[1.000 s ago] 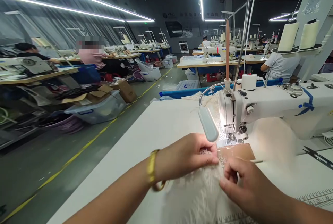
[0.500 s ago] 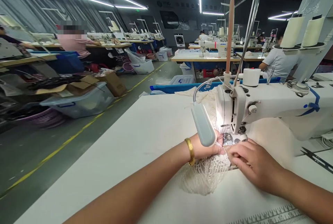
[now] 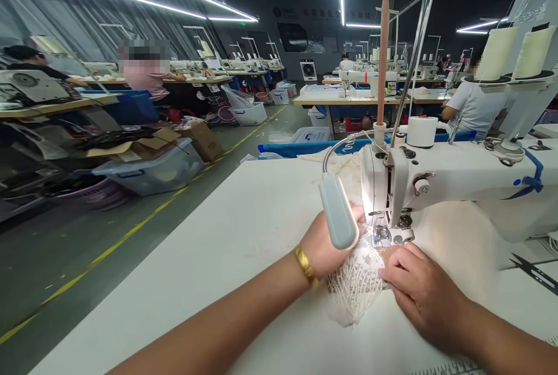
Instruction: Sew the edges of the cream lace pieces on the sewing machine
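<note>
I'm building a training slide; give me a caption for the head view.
Left hand on cream lace, right hand at its edge, beside a white sewing machine.

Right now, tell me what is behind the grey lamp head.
Behind the grey lamp head, the left hand shows at both edges, fingers at the right. The lamp head covers the hand's middle, so most of its grip is hidden.

Bracelet (image 3: 307, 266): gold-coloured, shiny, a rounded band around the left wrist (image 3: 291, 270)
Left hand (image 3: 321, 241): bare, partly hidden
Left arm (image 3: 222, 321): bare along its visible length
Right hand (image 3: 422, 288): bare
Right arm (image 3: 501, 328): bare likewise
</note>
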